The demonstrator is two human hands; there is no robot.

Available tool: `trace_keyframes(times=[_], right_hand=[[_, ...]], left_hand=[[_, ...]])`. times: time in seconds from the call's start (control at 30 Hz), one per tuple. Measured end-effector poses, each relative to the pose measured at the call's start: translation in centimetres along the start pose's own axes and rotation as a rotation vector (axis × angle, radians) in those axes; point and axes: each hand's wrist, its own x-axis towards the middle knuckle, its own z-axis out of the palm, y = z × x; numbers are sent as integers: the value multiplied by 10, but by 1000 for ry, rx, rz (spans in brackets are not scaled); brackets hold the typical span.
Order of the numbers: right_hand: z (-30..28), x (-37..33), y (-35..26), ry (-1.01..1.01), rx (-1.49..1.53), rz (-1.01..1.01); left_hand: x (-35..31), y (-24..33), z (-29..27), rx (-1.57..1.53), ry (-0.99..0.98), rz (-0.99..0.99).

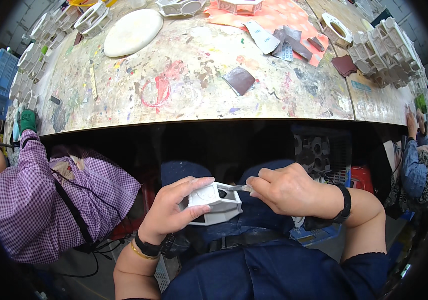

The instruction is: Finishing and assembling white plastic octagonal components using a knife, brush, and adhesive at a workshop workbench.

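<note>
Over my lap, my left hand (174,206) grips a white hollow casting (220,206) with angled sides and openings. Its thumb and fingers press on opposite sides of the piece. In my right hand (294,192) is a thin, flat scraping tool (237,188), pinched between thumb and fingers. The tool's tip reaches the casting's upper edge, beside an opening. Its handle is mostly hidden inside the fist, so its exact kind is unclear.
Ahead stands a paint-stained table (124,95) with its edge before my knees. On it lie a dark sandpaper sheet (239,81), a cream oval slab (134,32) and stacked white castings (386,52). A person in a checked shirt (49,195) sits close at left; a crate (341,150) stands under the table.
</note>
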Motion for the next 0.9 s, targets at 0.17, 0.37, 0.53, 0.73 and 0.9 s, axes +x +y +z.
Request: trace_keyframes(times=[0.17, 0.37, 0.53, 0.73, 0.9], right_hand=[[1, 6, 10, 182, 90, 70], [-2, -2, 17, -20, 171, 97], [-1, 0, 13, -83, 186, 25], [4, 5, 11, -113, 101, -51], [8, 14, 3, 22, 44, 2]], left_hand=[[-3, -12, 4, -301, -41, -152], [-7, -20, 4, -501, 22, -247], [-6, -20, 5, -509, 39, -241], [-6, -19, 6, -421, -20, -205], [-6, -22, 11, -412, -96, -215]])
